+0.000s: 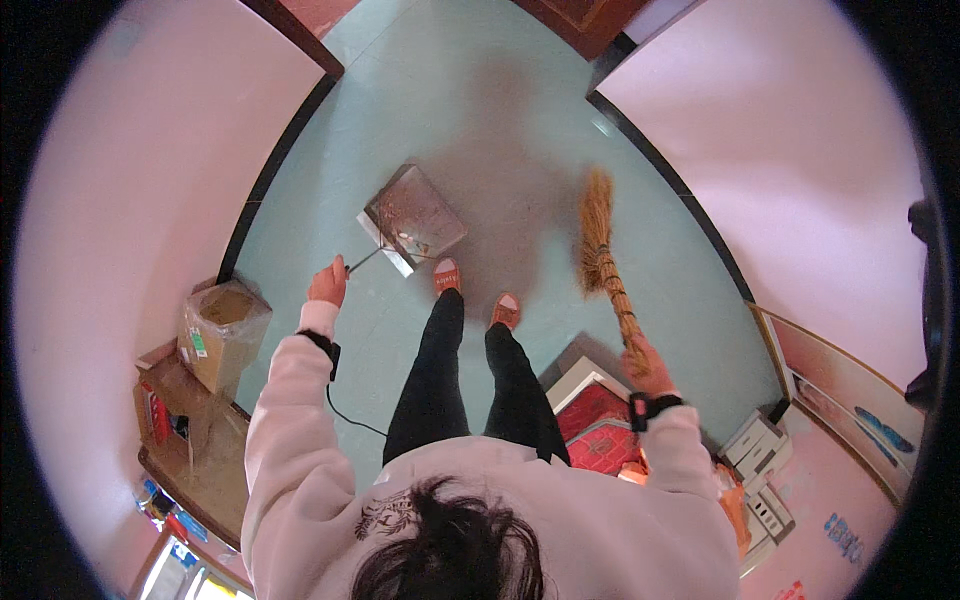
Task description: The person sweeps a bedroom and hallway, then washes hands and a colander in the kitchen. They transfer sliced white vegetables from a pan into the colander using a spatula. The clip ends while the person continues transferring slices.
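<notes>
My left hand is closed on the thin handle of a metal dustpan, which is tilted in front of my left shoe. Some debris lies in the pan, and its pale metal edge faces down and left in the view. On the other side, my right hand grips the bound stalk of a straw hand broom. The broom's bristles point away from me, over the greenish floor to the right of the pan. Both wrists wear dark straps, and a cable runs from the left one.
A lined cardboard box stands by the left wall, beside a brown table. Close to my right leg is an open box with red fabric. Small white drawers and a framed picture are at the right wall. A doorway lies ahead.
</notes>
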{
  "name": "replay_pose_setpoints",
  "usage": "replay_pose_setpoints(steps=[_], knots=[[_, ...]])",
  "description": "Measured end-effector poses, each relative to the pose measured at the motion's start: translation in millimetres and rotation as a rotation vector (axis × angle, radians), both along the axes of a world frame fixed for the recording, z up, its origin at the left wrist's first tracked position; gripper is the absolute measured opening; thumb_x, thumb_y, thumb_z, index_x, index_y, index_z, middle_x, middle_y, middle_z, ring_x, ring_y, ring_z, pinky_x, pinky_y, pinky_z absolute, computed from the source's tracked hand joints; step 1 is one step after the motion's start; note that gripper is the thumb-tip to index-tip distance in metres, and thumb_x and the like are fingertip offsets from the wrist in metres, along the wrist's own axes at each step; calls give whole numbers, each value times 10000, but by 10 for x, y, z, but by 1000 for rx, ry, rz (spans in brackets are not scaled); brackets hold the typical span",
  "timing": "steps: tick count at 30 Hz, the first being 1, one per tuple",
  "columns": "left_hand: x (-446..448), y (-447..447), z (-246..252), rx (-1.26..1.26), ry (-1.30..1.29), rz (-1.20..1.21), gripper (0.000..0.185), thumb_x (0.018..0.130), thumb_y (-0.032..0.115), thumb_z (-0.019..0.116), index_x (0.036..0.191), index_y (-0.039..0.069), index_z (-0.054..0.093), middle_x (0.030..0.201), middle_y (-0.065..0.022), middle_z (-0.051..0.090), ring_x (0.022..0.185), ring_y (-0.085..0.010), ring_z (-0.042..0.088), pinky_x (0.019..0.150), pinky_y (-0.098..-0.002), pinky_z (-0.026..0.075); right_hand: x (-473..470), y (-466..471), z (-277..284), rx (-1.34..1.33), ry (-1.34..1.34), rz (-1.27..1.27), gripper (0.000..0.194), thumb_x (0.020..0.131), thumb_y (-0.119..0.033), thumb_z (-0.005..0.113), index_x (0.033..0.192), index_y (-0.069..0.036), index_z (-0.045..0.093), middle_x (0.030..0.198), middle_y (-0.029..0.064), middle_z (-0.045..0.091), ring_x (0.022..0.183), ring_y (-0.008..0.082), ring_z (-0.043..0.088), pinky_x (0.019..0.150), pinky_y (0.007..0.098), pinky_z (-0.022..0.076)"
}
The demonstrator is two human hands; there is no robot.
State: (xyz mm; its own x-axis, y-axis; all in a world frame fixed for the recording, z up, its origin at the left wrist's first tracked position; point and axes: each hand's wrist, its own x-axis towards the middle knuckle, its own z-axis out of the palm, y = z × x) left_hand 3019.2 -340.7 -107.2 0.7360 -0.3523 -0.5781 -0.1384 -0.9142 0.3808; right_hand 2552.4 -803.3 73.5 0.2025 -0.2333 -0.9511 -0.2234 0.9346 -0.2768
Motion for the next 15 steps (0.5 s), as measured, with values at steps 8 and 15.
replay_pose_setpoints(steps=[8,15], knots=[[729,-1001,-15,72,43,-251,379,961,405,317,1062,156,585,911,-145,666,867,-381,620,763,-485,474,1914,1339,-1741,88,-204,-376,141,931,-215,513,823,-131,481,624,-15,411,521,96,426,454,227,363],[1127,-1310,-213,70,-23,-381,551,965,466,245,946,136,686,972,-166,667,914,-367,623,778,-477,486,2468,1546,-981,551,-707,-632,164,933,-206,500,886,-53,467,697,1,401,579,88,400,471,208,325]])
